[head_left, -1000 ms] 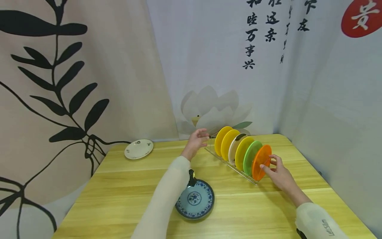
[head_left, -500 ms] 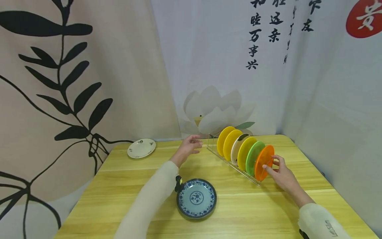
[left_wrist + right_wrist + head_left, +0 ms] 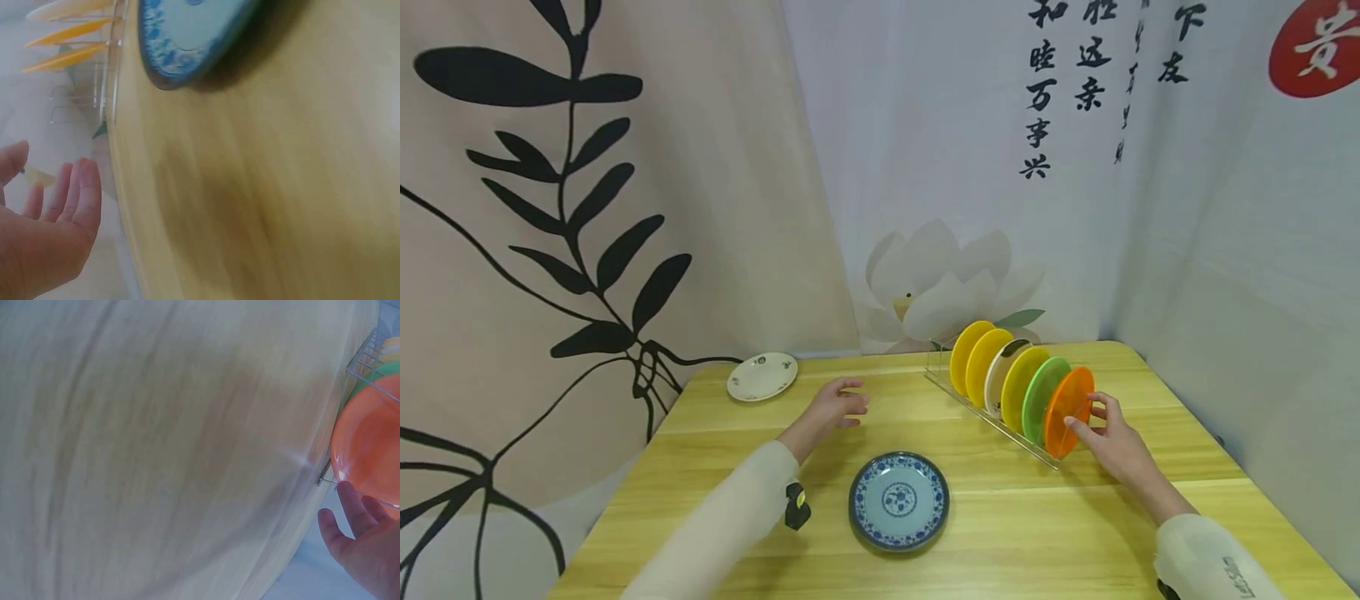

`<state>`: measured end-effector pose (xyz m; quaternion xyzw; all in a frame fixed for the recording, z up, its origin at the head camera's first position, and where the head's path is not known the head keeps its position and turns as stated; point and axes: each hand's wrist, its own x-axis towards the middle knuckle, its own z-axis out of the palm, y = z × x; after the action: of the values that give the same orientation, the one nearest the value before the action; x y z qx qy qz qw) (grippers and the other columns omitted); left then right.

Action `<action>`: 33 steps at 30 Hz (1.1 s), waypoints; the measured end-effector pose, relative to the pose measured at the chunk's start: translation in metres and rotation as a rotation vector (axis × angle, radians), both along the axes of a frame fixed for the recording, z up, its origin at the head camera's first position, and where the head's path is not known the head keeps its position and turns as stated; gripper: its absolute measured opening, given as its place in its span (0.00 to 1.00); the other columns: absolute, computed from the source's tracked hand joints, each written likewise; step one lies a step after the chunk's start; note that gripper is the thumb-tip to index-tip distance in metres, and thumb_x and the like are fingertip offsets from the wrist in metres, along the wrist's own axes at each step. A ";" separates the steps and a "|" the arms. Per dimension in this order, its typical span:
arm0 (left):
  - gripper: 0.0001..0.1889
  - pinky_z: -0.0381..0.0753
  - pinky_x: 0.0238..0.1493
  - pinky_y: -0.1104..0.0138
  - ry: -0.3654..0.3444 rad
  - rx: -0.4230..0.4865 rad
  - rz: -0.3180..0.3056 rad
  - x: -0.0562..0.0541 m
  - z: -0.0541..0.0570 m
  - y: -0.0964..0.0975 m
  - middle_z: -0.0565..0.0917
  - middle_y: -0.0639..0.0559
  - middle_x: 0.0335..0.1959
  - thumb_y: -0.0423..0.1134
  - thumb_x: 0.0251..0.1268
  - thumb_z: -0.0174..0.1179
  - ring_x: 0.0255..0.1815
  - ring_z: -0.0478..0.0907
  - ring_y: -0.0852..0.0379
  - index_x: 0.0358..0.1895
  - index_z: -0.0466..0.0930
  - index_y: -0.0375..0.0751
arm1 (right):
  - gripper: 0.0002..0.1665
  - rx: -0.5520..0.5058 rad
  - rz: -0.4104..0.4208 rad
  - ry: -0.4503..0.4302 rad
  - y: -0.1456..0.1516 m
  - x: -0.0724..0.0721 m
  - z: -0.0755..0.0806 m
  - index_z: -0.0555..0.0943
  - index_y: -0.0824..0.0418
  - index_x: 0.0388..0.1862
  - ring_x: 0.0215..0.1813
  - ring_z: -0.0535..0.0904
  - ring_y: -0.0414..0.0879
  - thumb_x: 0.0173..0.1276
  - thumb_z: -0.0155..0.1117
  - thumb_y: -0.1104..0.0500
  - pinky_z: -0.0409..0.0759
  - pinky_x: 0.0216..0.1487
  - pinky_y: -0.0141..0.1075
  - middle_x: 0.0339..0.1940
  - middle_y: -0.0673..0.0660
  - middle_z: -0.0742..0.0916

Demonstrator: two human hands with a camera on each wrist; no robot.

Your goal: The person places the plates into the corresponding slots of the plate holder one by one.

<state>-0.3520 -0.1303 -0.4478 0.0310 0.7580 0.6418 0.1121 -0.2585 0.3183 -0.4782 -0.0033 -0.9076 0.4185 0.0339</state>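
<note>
My left hand [image 3: 835, 404] hovers over the table with its fingers loosely extended and nothing in them; in the left wrist view this hand [image 3: 53, 231] is bare too. To its right, a blue-and-white patterned plate [image 3: 899, 502] lies flat. My right hand [image 3: 1108, 437] is at the near end of a wire dish rack [image 3: 1000, 427], fingertips right at the edge of an orange plate [image 3: 1066, 412]. In the right wrist view its fingertips overlap the lower rim of the orange plate [image 3: 369, 444]. Behind it stand a green plate [image 3: 1043, 398], several yellow plates [image 3: 1021, 390] and a white one [image 3: 997, 379].
A white plate with small dark motifs [image 3: 763, 377] lies at the table's back left. The wooden table [image 3: 760, 492] ends at a curtain [image 3: 752, 208] printed with leaves, a lotus and characters. Another curtain side [image 3: 1247, 275] runs along the right.
My left hand has drawn back from the far end of the rack, leftward and nearer, uncovering the blue-and-white plate. My right hand stays at the orange plate. The head view shifts slightly.
</note>
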 end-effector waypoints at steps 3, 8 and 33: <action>0.26 0.77 0.57 0.44 -0.027 -0.009 0.002 0.009 -0.007 -0.013 0.76 0.30 0.56 0.32 0.70 0.59 0.56 0.76 0.34 0.68 0.65 0.30 | 0.51 0.001 0.002 -0.003 0.000 0.000 0.001 0.45 0.67 0.75 0.62 0.71 0.75 0.74 0.51 0.34 0.74 0.57 0.65 0.70 0.82 0.62; 0.27 0.81 0.54 0.49 -0.078 -0.053 0.000 0.030 -0.018 -0.029 0.79 0.32 0.54 0.32 0.69 0.60 0.53 0.80 0.37 0.68 0.65 0.30 | 0.51 -0.004 0.004 -0.004 0.000 0.001 0.001 0.45 0.67 0.75 0.62 0.71 0.75 0.74 0.51 0.34 0.75 0.56 0.64 0.71 0.82 0.62; 0.30 0.85 0.44 0.56 -0.172 -0.038 -0.116 0.101 -0.051 -0.041 0.83 0.42 0.44 0.34 0.67 0.62 0.41 0.82 0.50 0.68 0.62 0.25 | 0.50 0.007 0.000 0.006 0.002 -0.001 -0.002 0.45 0.66 0.75 0.62 0.71 0.74 0.74 0.51 0.34 0.74 0.55 0.65 0.70 0.82 0.62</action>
<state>-0.2515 -0.1710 -0.4991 0.0176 0.7547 0.6199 0.2141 -0.2600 0.3202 -0.4802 -0.0020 -0.9089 0.4155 0.0367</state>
